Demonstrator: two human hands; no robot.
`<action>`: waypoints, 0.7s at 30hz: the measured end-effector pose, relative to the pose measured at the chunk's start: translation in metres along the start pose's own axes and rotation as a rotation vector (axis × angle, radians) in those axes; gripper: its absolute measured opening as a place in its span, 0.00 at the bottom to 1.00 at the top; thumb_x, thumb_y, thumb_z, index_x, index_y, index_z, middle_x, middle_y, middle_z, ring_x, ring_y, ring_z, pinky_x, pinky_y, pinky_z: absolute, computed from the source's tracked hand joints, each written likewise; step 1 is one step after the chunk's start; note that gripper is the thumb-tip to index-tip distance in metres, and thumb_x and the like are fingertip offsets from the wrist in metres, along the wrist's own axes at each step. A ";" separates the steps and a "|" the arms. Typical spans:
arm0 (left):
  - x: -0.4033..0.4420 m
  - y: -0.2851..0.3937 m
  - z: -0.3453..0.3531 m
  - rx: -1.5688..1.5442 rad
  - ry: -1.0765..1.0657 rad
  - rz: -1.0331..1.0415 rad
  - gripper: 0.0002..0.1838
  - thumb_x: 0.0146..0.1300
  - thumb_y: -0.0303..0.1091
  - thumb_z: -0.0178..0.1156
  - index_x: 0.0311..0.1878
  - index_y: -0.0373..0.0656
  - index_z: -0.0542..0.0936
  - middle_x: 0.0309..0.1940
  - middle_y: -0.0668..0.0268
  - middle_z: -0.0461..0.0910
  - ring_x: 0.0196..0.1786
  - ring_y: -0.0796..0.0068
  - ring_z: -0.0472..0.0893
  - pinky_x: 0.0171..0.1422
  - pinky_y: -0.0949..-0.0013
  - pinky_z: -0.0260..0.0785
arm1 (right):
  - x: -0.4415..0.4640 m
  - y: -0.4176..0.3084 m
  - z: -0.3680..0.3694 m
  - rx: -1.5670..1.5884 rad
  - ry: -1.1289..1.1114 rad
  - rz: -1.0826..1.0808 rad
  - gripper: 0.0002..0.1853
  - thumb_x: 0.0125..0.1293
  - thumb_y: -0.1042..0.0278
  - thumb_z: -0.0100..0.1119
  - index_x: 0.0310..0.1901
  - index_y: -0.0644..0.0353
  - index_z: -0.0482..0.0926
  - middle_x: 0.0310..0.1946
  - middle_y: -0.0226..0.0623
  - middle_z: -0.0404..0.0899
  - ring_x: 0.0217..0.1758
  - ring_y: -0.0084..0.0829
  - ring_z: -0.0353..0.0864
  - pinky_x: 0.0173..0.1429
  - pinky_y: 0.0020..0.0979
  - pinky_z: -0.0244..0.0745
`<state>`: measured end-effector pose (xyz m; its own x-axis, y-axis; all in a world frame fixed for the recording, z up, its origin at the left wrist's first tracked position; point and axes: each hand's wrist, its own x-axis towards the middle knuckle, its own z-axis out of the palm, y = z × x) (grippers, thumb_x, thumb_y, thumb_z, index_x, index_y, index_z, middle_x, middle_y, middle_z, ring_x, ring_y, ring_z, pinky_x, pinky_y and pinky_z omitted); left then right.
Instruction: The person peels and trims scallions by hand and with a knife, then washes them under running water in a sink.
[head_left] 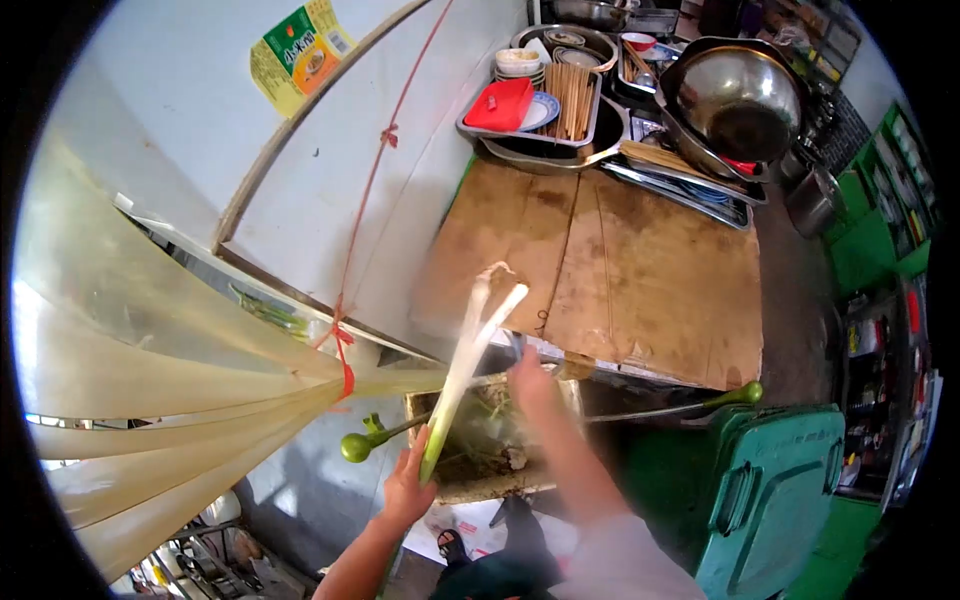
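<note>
Snugly, the left fingers [409, 476] wrap the leek stalks [461, 372], while the right fingers [528, 370] curl around a blurred tool [518, 346].

Smooth leeks [460, 375], a faint sheen on the white; rough, grimy rim on the box [490, 490]. Over to the cardboard [660, 265]: matt, papery, blotched with stains. And there's the bowl [735, 100], gleaming metal! Chopsticks [570, 100] in plain wood, the bin [780, 510] in hard green plastic (duller than that bowl, certainly), and the curtain [180, 370], all creased, milky plastic film.
</note>
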<state>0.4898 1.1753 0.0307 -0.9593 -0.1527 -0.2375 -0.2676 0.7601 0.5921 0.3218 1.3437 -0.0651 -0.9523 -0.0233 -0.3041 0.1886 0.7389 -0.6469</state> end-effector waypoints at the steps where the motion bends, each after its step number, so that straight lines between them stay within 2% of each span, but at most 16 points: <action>1: 0.004 0.001 0.003 0.032 -0.019 0.005 0.43 0.39 0.22 0.52 0.63 0.59 0.52 0.38 0.57 0.68 0.39 0.52 0.72 0.40 0.59 0.67 | -0.019 -0.007 -0.028 0.052 -0.186 0.092 0.16 0.56 0.70 0.44 0.47 0.64 0.61 0.25 0.46 0.74 0.28 0.46 0.75 0.32 0.44 0.68; 2: 0.008 0.002 0.006 0.064 -0.034 0.014 0.43 0.39 0.22 0.52 0.63 0.60 0.52 0.37 0.58 0.68 0.39 0.53 0.72 0.40 0.59 0.67 | -0.028 0.042 0.002 -0.054 -0.057 -0.101 0.18 0.57 0.69 0.44 0.49 0.63 0.60 0.22 0.43 0.74 0.25 0.45 0.75 0.31 0.43 0.68; 4: 0.016 -0.005 0.015 0.059 -0.041 0.014 0.44 0.38 0.21 0.52 0.62 0.64 0.52 0.36 0.59 0.68 0.40 0.53 0.71 0.40 0.58 0.67 | -0.059 0.113 0.016 -0.012 0.012 -0.191 0.19 0.59 0.68 0.43 0.52 0.60 0.60 0.20 0.41 0.74 0.22 0.43 0.74 0.29 0.40 0.68; 6: 0.020 -0.012 0.021 0.141 -0.101 -0.050 0.44 0.38 0.21 0.53 0.62 0.67 0.53 0.37 0.60 0.67 0.40 0.53 0.71 0.39 0.57 0.66 | -0.091 0.100 -0.038 0.125 -0.057 -0.081 0.19 0.60 0.67 0.42 0.53 0.57 0.59 0.20 0.42 0.74 0.22 0.43 0.74 0.29 0.39 0.68; 8: 0.022 -0.028 0.029 0.161 -0.117 -0.080 0.44 0.37 0.21 0.54 0.61 0.68 0.55 0.37 0.60 0.66 0.40 0.55 0.71 0.38 0.57 0.66 | -0.096 0.073 -0.089 0.316 -0.166 0.236 0.17 0.61 0.68 0.42 0.53 0.54 0.60 0.27 0.48 0.74 0.26 0.46 0.74 0.31 0.38 0.68; 11: 0.025 -0.042 0.033 0.180 -0.129 -0.092 0.45 0.36 0.20 0.54 0.60 0.69 0.56 0.36 0.60 0.66 0.42 0.56 0.71 0.40 0.58 0.66 | -0.055 0.084 -0.105 0.044 0.052 -0.383 0.13 0.59 0.71 0.42 0.46 0.59 0.63 0.33 0.53 0.70 0.34 0.52 0.71 0.34 0.43 0.67; 12: 0.026 -0.041 0.031 0.174 -0.143 -0.119 0.45 0.37 0.20 0.55 0.60 0.69 0.56 0.35 0.60 0.66 0.41 0.55 0.70 0.40 0.57 0.65 | -0.041 0.078 -0.108 0.007 0.072 -0.345 0.11 0.59 0.72 0.42 0.44 0.60 0.64 0.33 0.52 0.70 0.33 0.52 0.71 0.34 0.46 0.66; 13: 0.027 -0.042 0.031 0.198 -0.150 -0.131 0.45 0.37 0.20 0.55 0.60 0.70 0.56 0.34 0.60 0.66 0.41 0.55 0.70 0.40 0.57 0.65 | -0.027 0.074 -0.108 -0.062 0.114 -0.385 0.11 0.60 0.69 0.41 0.44 0.58 0.64 0.29 0.51 0.72 0.30 0.51 0.72 0.33 0.45 0.66; 14: 0.027 -0.044 0.031 0.221 -0.154 -0.143 0.45 0.37 0.21 0.56 0.60 0.70 0.56 0.34 0.60 0.65 0.40 0.55 0.70 0.40 0.57 0.65 | -0.014 0.067 -0.109 -0.066 0.111 -0.384 0.11 0.60 0.69 0.41 0.44 0.58 0.64 0.29 0.51 0.72 0.30 0.51 0.72 0.33 0.45 0.66; 16: 0.026 -0.046 0.031 0.237 -0.140 -0.122 0.44 0.38 0.21 0.56 0.60 0.70 0.56 0.33 0.60 0.65 0.39 0.56 0.71 0.40 0.57 0.66 | 0.007 0.056 -0.110 -0.241 -0.010 -0.323 0.10 0.62 0.65 0.39 0.43 0.58 0.64 0.22 0.48 0.73 0.25 0.49 0.73 0.30 0.45 0.67; 17: 0.027 -0.047 0.030 0.258 -0.121 -0.099 0.44 0.39 0.21 0.56 0.60 0.71 0.56 0.33 0.60 0.65 0.38 0.56 0.71 0.39 0.58 0.66 | 0.014 0.056 -0.109 -0.242 -0.011 -0.328 0.10 0.62 0.65 0.39 0.43 0.58 0.64 0.22 0.48 0.73 0.25 0.49 0.73 0.30 0.45 0.67; 19: 0.027 -0.048 0.028 0.254 -0.109 -0.093 0.43 0.39 0.21 0.56 0.60 0.71 0.56 0.33 0.61 0.65 0.38 0.56 0.71 0.39 0.58 0.66 | 0.024 0.058 -0.102 -0.385 -0.008 -0.413 0.09 0.63 0.63 0.37 0.40 0.57 0.63 0.18 0.45 0.73 0.21 0.47 0.73 0.27 0.44 0.67; 21: 0.027 -0.048 0.027 0.249 -0.103 -0.085 0.43 0.40 0.21 0.56 0.60 0.71 0.56 0.33 0.61 0.65 0.37 0.57 0.71 0.38 0.58 0.66 | 0.027 0.058 -0.097 -0.430 0.007 -0.445 0.08 0.62 0.65 0.38 0.39 0.58 0.62 0.19 0.45 0.74 0.20 0.46 0.73 0.25 0.43 0.68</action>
<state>0.4792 1.1520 -0.0253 -0.9168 -0.1676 -0.3625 -0.3042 0.8811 0.3620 0.2841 1.4513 -0.0430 -0.9192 -0.3886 -0.0640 -0.3397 0.8647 -0.3701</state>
